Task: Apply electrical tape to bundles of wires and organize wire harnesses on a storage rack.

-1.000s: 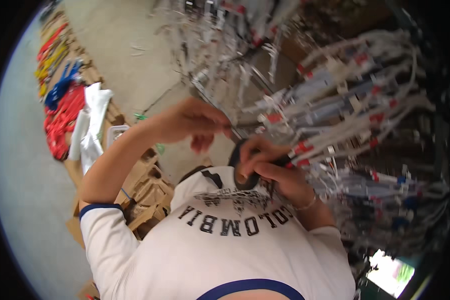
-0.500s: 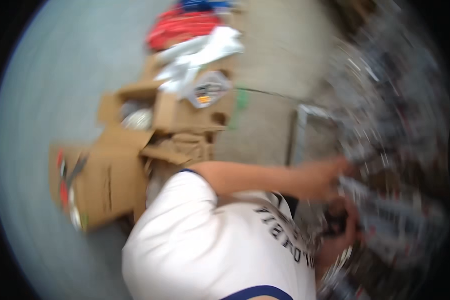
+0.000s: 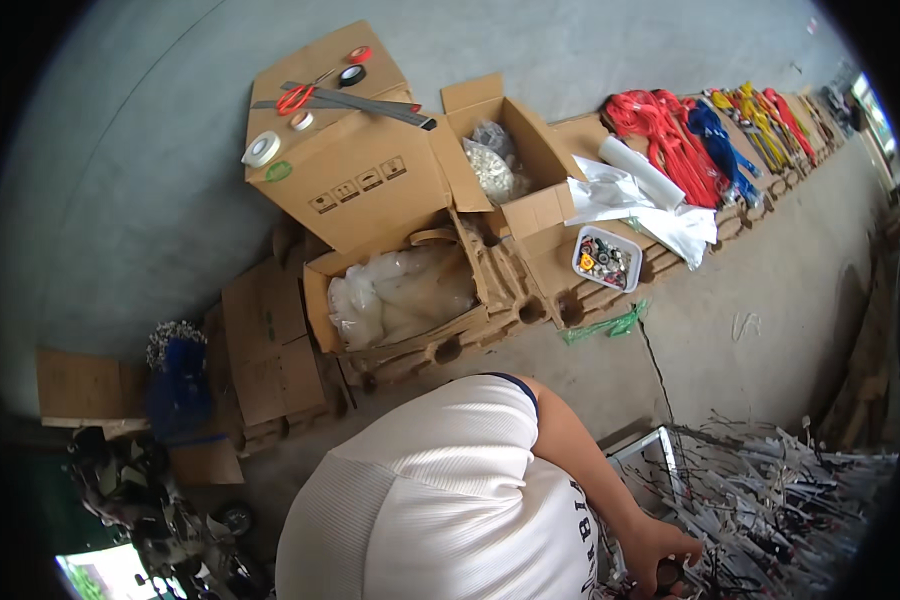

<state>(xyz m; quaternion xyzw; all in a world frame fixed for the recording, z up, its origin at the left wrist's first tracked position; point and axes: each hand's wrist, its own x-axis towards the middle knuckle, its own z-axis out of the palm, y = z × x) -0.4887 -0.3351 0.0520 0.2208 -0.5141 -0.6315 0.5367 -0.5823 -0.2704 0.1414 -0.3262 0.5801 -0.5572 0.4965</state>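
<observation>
My left arm reaches down to the lower right, and my left hand [image 3: 653,548] is beside a large heap of thin wires with white and grey sleeves [image 3: 770,510]. Its fingers are curled around or against a small dark, roundish thing [image 3: 669,574], whose kind I cannot make out. Below it the picture's edge cuts off the view, and my right hand does not show. A grey metal frame corner [image 3: 662,440] stands at the near side of the heap.
Opened cardboard boxes [image 3: 320,290] line the wall, one with clear plastic bags [image 3: 400,295]. Scissors [image 3: 295,99] and tape rolls [image 3: 262,149] lie on a flap. Beyond are a white tray of small parts [image 3: 607,285] and red cable bundles [image 3: 665,140]. A motorbike [image 3: 130,480] stands lower left.
My view has turned, swinging the boxes up and to the right in the picture. Both hands were together over the wires; now only the left shows, lower in the picture.
</observation>
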